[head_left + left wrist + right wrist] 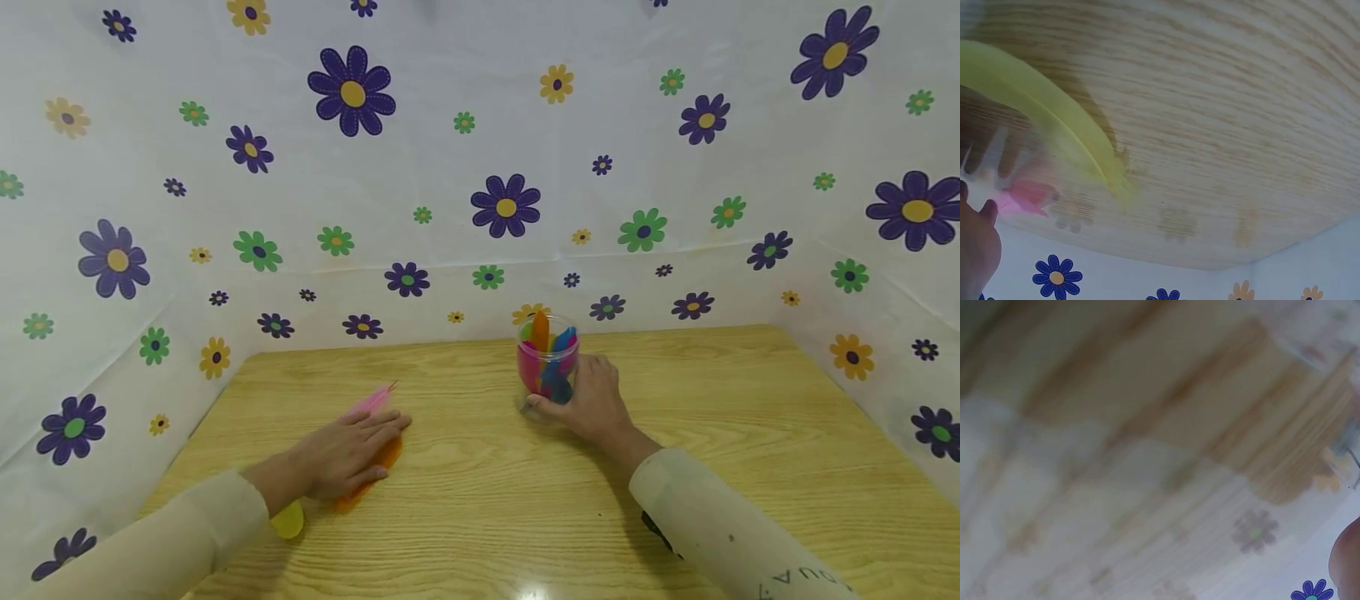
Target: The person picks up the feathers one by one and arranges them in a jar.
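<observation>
My left hand (pixel 341 458) lies palm down with its fingers stretched out over an orange feather (pixel 378 468) on the table. A pink feather (pixel 371 402) pokes out past its far side. Under the left forearm shows the tip of a yellow feather (pixel 288 521); the left wrist view has more of this yellow feather (pixel 1063 119), curved and pale. At the back of the table, my right hand (pixel 596 404) grips a clear plastic jar (pixel 548 357) from its right side. Orange, blue, pink and green feathers (pixel 540 332) stand inside the upright jar.
The light wood-grain table (pixel 465 500) meets a white flowered cloth (pixel 420 167) that rises behind it and along both sides. Much of the right wrist view is blurred table surface.
</observation>
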A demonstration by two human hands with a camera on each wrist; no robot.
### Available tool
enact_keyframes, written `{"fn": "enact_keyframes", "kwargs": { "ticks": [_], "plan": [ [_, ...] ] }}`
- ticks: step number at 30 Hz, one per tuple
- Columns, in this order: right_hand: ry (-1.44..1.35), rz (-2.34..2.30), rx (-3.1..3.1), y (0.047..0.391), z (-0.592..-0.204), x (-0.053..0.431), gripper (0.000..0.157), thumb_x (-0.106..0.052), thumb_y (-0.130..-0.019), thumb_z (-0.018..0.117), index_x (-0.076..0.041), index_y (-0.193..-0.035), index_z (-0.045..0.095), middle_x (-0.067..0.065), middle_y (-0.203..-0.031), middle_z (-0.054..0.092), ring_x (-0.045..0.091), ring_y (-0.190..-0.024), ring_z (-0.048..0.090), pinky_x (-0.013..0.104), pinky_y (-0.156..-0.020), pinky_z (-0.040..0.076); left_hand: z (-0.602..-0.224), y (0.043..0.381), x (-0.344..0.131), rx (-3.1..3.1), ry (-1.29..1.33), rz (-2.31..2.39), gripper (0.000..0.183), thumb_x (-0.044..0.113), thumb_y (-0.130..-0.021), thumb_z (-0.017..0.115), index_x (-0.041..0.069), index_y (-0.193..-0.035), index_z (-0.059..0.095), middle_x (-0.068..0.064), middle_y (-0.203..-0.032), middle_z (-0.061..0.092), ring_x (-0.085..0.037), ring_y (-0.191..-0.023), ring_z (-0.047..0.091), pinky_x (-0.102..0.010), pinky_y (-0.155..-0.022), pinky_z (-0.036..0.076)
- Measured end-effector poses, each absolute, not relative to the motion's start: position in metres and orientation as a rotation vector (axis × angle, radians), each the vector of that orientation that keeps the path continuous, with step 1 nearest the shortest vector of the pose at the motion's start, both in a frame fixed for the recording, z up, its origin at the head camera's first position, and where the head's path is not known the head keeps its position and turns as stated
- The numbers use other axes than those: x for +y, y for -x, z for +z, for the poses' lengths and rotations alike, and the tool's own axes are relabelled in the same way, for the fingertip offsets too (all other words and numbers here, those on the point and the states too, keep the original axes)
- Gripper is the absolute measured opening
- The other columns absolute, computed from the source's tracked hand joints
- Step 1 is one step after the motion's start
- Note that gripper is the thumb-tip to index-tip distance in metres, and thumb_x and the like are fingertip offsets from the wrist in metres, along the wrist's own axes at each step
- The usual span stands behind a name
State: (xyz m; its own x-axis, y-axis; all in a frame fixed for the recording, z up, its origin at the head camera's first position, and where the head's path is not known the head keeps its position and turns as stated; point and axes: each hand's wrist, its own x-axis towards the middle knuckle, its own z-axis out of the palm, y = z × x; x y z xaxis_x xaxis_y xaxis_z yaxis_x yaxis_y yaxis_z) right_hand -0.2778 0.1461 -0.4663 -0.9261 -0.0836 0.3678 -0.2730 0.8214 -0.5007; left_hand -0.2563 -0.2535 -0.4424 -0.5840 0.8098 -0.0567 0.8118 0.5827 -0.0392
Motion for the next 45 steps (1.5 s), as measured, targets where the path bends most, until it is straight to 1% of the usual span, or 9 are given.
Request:
{"fn": "enact_keyframes", "kwargs": {
  "ticks": [4,7,9,12,14,18,24,32,45],
  "plan": [
    [-0.274,0.802,-2.669,0.278,-0.466,0.146,0.091,-0.065,-0.075,0.076,-0.001,-0.133,0.048,0.014,-0.115,0.061,0.032,-0.111,0.049,0.053,-0.105,0.032,-0.441,0.253,-0.249,2.824,-1.401,0.008,0.054,0.033,-0.101,0.058,-0.002,-0.141,0.048,-0.015,-0.143,0.055,-0.034,-0.130,0.053,-0.050,-0.107,0.043],
    [-0.274,0.798,-2.669,0.278,-0.467,0.147,0.090,-0.065,-0.075,0.076,-0.001,-0.132,0.048,0.014,-0.114,0.061,0.032,-0.111,0.049,0.053,-0.104,0.032,-0.439,0.252,-0.245,2.862,-1.385,0.144,0.028,0.025,-0.094,0.069,0.003,-0.113,0.066,-0.007,-0.116,0.065,-0.023,-0.105,0.062,-0.040,-0.092,0.053],
    [-0.272,0.799,-2.670,0.278,-0.467,0.147,0.090,-0.065,-0.075,0.076,-0.001,-0.132,0.048,0.013,-0.114,0.061,0.032,-0.110,0.049,0.053,-0.104,0.032,-0.438,0.254,-0.242,2.868,-1.341,0.285,0.012,0.021,-0.090,0.074,0.011,-0.094,0.070,0.002,-0.098,0.067,-0.013,-0.087,0.060,-0.032,-0.080,0.054],
    [-0.272,0.799,-2.669,0.279,-0.468,0.147,0.089,-0.065,-0.075,0.076,-0.002,-0.132,0.048,0.013,-0.114,0.061,0.032,-0.111,0.049,0.053,-0.104,0.032,-0.436,0.255,-0.239,2.857,-1.140,0.538,0.008,0.018,-0.087,0.078,0.015,-0.080,0.073,0.010,-0.080,0.067,-0.001,-0.071,0.054,-0.023,-0.067,0.050],
    [-0.276,0.801,-2.665,0.279,-0.468,0.147,0.089,-0.065,-0.075,0.076,-0.002,-0.131,0.049,0.013,-0.114,0.061,0.032,-0.110,0.049,0.053,-0.104,0.033,-0.433,0.257,-0.237,2.841,-0.954,0.703,0.007,0.016,-0.087,0.077,0.013,-0.081,0.076,0.009,-0.076,0.070,-0.001,-0.067,0.056,-0.022,-0.062,0.052],
    [-0.277,0.804,-2.659,0.279,-0.468,0.146,0.088,-0.065,-0.074,0.077,-0.002,-0.130,0.049,0.013,-0.112,0.061,0.031,-0.108,0.049,0.053,-0.103,0.033,-0.428,0.257,-0.232,2.763,-0.546,0.999,0.009,0.010,-0.089,0.074,0.001,-0.091,0.076,-0.003,-0.081,0.074,-0.010,-0.067,0.062,-0.025,-0.058,0.056],
    [-0.266,0.804,-2.676,0.278,-0.467,0.145,0.089,-0.065,-0.074,0.076,-0.002,-0.131,0.048,0.013,-0.113,0.060,0.031,-0.109,0.048,0.053,-0.105,0.033,-0.423,0.258,-0.226,2.469,-0.152,1.410,0.025,0.003,-0.092,0.069,-0.012,-0.112,0.068,-0.017,-0.100,0.074,-0.017,-0.080,0.070,-0.033,-0.070,0.060],
    [-0.263,0.816,-2.674,0.278,-0.468,0.146,0.091,-0.065,-0.075,0.076,-0.002,-0.134,0.047,0.013,-0.116,0.061,0.032,-0.112,0.048,0.054,-0.106,0.031,-0.414,0.262,-0.217,2.206,-0.149,1.668,0.038,-0.003,-0.095,0.061,-0.018,-0.130,0.053,-0.019,-0.116,0.069,-0.017,-0.091,0.071,-0.031,-0.079,0.059],
    [-0.276,0.832,-2.665,0.278,-0.468,0.146,0.091,-0.064,-0.076,0.076,-0.002,-0.136,0.046,0.015,-0.122,0.061,0.034,-0.119,0.049,0.056,-0.108,0.030,-0.403,0.268,-0.206,2.049,-0.282,1.752,0.040,-0.007,-0.099,0.050,-0.015,-0.138,0.046,-0.024,-0.132,0.062,-0.023,-0.115,0.067,-0.031,-0.090,0.055]
  ]
}}
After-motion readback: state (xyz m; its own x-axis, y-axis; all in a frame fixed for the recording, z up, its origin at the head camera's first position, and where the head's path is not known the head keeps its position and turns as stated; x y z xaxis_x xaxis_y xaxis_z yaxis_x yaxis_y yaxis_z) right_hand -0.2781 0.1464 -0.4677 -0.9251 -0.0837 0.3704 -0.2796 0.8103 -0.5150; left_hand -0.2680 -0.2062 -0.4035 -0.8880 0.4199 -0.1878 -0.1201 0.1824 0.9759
